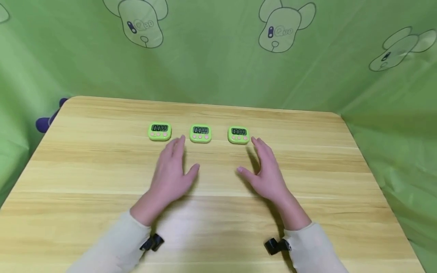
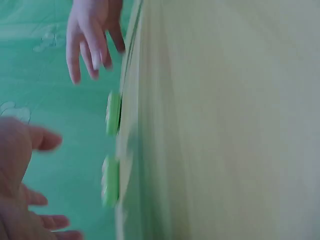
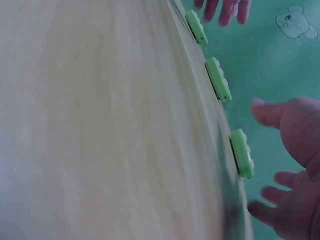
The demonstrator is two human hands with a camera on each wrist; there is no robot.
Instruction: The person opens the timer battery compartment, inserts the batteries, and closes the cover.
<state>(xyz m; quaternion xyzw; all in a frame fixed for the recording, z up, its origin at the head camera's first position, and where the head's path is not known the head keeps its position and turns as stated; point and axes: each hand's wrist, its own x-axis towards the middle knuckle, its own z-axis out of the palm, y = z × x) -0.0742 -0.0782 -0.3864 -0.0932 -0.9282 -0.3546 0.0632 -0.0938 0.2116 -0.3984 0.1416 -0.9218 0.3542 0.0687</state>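
Observation:
Three light green digital timers with pink buttons lie in a row on the wooden table: a left timer [image 1: 159,131], a middle timer [image 1: 200,134] and a right timer [image 1: 238,135]. Their screens show zeros. My left hand [image 1: 172,172] hovers over the table just in front of the left and middle timers, fingers extended, thumb apart. Holding nothing, my right hand [image 1: 268,172] hovers near the right timer's lower right corner with its fingers spread. In the right wrist view, that hand [image 3: 295,170] stands beside the nearest timer [image 3: 242,153], apart from it.
The wooden table [image 1: 218,235] reaches back to a green curtain [image 1: 218,64] printed with cartoon animal heads. Something purple [image 1: 47,120] shows beyond the table's left edge. Both sleeves carry a black wrist camera, one at the left [image 1: 152,242] and one at the right [image 1: 277,246].

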